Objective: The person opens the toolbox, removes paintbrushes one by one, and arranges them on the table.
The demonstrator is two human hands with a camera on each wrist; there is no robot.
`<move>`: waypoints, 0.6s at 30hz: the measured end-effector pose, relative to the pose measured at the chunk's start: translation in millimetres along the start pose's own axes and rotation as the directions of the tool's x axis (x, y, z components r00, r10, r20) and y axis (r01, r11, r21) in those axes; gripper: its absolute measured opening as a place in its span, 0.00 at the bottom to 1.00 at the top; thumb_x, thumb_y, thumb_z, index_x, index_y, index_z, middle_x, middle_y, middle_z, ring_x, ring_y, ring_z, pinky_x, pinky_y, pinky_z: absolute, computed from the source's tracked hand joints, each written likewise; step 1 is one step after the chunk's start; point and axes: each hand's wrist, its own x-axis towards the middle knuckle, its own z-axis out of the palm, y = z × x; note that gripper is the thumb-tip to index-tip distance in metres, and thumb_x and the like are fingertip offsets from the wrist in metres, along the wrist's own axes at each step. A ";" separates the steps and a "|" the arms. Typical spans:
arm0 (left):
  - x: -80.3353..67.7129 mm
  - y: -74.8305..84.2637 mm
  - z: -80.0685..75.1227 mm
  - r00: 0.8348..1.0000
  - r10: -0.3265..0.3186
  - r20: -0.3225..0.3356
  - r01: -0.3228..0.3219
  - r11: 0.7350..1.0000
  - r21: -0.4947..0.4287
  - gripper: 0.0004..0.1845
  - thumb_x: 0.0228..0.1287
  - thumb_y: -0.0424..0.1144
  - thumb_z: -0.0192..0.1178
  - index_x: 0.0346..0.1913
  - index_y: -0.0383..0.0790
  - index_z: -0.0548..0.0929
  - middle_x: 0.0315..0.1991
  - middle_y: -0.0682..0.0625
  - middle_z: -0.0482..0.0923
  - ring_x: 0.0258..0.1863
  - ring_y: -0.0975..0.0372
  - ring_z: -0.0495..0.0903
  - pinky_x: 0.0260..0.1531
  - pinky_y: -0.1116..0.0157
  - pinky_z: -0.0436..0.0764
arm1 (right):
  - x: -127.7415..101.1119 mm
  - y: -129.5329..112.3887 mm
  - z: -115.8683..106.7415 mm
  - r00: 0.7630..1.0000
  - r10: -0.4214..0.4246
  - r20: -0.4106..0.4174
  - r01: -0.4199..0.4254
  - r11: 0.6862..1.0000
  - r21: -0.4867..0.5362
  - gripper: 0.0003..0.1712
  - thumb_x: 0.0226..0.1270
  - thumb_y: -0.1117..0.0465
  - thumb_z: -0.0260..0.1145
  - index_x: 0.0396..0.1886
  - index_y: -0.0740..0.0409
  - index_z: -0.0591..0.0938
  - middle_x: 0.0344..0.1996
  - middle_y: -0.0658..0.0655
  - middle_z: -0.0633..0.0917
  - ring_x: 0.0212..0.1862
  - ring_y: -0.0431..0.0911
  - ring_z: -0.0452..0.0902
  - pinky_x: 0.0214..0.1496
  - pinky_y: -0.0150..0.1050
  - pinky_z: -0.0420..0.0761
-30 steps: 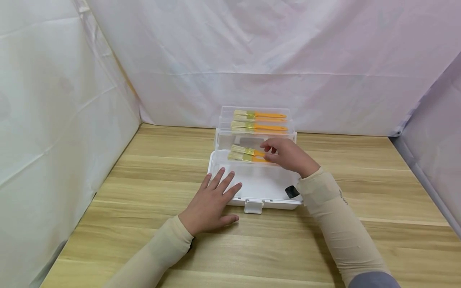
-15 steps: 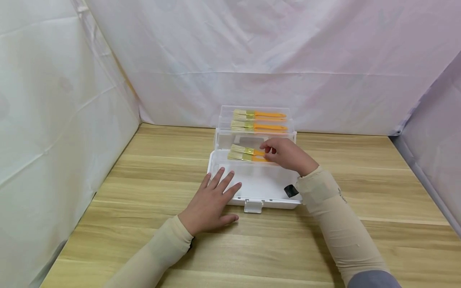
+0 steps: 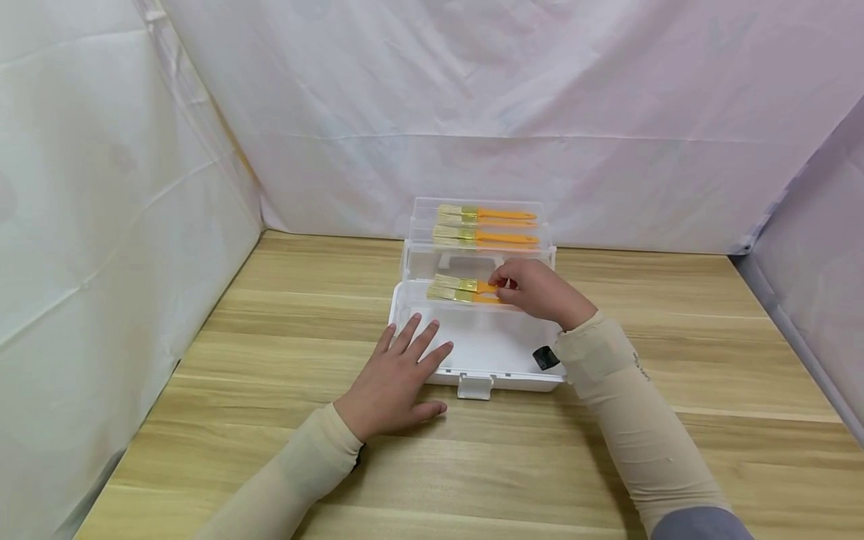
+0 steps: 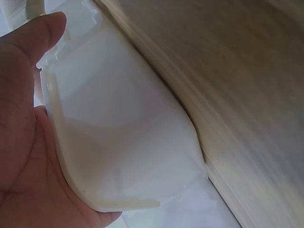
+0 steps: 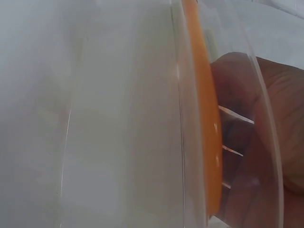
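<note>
You are reaching your right hand (image 3: 540, 291) into the open white storage box (image 3: 472, 352), and its fingers (image 3: 502, 280) are curling round the orange handles of the two paintbrushes (image 3: 459, 289) lying side by side at the far edge of the lower compartment, bristles pointing to your left; the right wrist view is showing an orange handle (image 5: 204, 118) pressed against your fingers behind clear plastic. Your left hand (image 3: 398, 379) is lying flat with its fingers spread, fingertips resting on the near left corner of the box and the palm on the wooden surface (image 3: 270, 375), steadying it. Judging by how things are lying, the sorting seems well along: two more brushes are already sitting in the upper clear tray (image 3: 482, 217) and two in the tray below it (image 3: 482, 240), while this last pair is being settled in the bottom and the box is not yet closed. The latch (image 3: 475, 387) at the near edge is hanging free, and a small black object (image 3: 545, 358) is sitting by the box's near right corner, just beside your right sleeve. White cloth is hanging around the surface on three sides. Nothing is blocking your hands, though the stepped trays are standing close behind the right hand.
</note>
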 end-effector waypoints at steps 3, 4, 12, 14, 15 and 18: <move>0.1 -0.1 -0.1 1.000 -0.001 0.000 0.001 1.000 -0.003 0.45 0.57 0.66 0.63 0.75 0.50 0.65 0.77 0.44 0.54 0.78 0.46 0.42 0.70 0.41 0.49 | 0.2 -0.9 -0.7 1.000 -0.007 -0.002 0.007 1.000 -0.008 0.09 0.66 0.68 0.64 0.42 0.59 0.87 0.33 0.52 0.83 0.33 0.46 0.74 0.37 0.41 0.77; 0.2 0.0 -0.2 1.000 -0.002 0.001 0.002 1.000 -0.004 0.45 0.57 0.66 0.63 0.75 0.50 0.65 0.77 0.44 0.54 0.78 0.46 0.42 0.70 0.41 0.49 | 0.4 -1.2 -1.0 1.000 -0.009 -0.002 0.009 1.000 -0.011 0.09 0.65 0.68 0.64 0.42 0.59 0.87 0.33 0.52 0.83 0.33 0.46 0.74 0.37 0.42 0.77; 0.0 -0.1 -0.2 1.000 0.007 -0.016 -0.007 1.000 0.002 0.45 0.57 0.66 0.63 0.74 0.50 0.66 0.77 0.43 0.55 0.77 0.45 0.44 0.70 0.41 0.51 | 2.2 -1.9 -2.3 1.000 -0.005 0.007 0.005 1.000 -0.028 0.06 0.64 0.68 0.66 0.39 0.58 0.86 0.31 0.52 0.82 0.33 0.47 0.74 0.38 0.41 0.77; 0.0 -0.3 0.2 1.000 0.009 -0.018 -0.009 1.000 0.004 0.45 0.57 0.66 0.63 0.74 0.50 0.66 0.77 0.43 0.55 0.77 0.45 0.44 0.70 0.40 0.51 | 2.2 -2.0 -2.5 1.000 0.002 0.016 -0.001 1.000 -0.024 0.06 0.64 0.68 0.67 0.39 0.58 0.86 0.31 0.52 0.81 0.33 0.47 0.74 0.38 0.41 0.76; 0.0 -0.4 0.3 1.000 0.009 -0.018 -0.009 1.000 0.006 0.45 0.57 0.66 0.63 0.74 0.50 0.66 0.77 0.43 0.55 0.77 0.45 0.44 0.70 0.40 0.51 | 2.2 -2.1 -2.7 1.000 0.004 0.020 -0.004 1.000 -0.021 0.05 0.64 0.67 0.68 0.39 0.57 0.86 0.31 0.51 0.81 0.33 0.47 0.74 0.38 0.42 0.76; 0.1 -0.3 0.1 1.000 0.011 -0.020 -0.010 1.000 0.007 0.45 0.57 0.66 0.63 0.74 0.50 0.66 0.77 0.43 0.55 0.77 0.45 0.45 0.69 0.40 0.51 | 2.5 -2.3 -2.9 1.000 0.009 0.028 -0.009 1.000 -0.016 0.06 0.64 0.66 0.69 0.41 0.57 0.87 0.31 0.51 0.81 0.33 0.46 0.74 0.37 0.42 0.76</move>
